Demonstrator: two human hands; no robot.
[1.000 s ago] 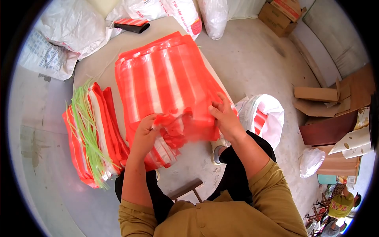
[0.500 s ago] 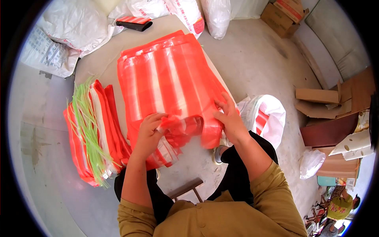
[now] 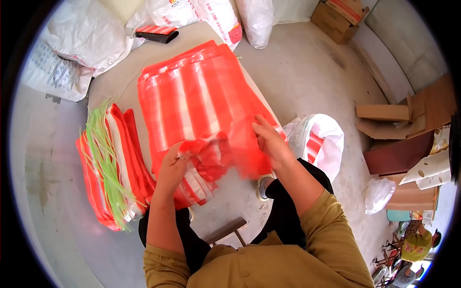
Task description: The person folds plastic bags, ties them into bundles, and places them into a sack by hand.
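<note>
A stack of red-and-white striped plastic bags point(image 3: 192, 96) lies in front of me on a beige-topped table. My left hand point(image 3: 170, 168) pinches the crumpled handle end of the top bag at its near left. On the near right, my right hand point(image 3: 273, 144) rests against the same bag, its fingers loosely bent and apart. Red plastic between the hands is smeared by motion. Left of the stack, a folded bundle of striped bags point(image 3: 137, 153) carries pale green ties point(image 3: 103, 153) across its top.
White sacks point(image 3: 86, 38) line the far edge beside a small black-and-striped roll point(image 3: 157, 33). An open white sack point(image 3: 331, 144) with striped plastic inside stands right of my knee. Cardboard boxes point(image 3: 336, 21) sit at the far right; another person point(image 3: 415, 245) is at lower right.
My left hand has drawn the bag's handle slightly left and up. My right hand has shifted a little left, and the plastic between them has moved. The view has tilted slightly.
</note>
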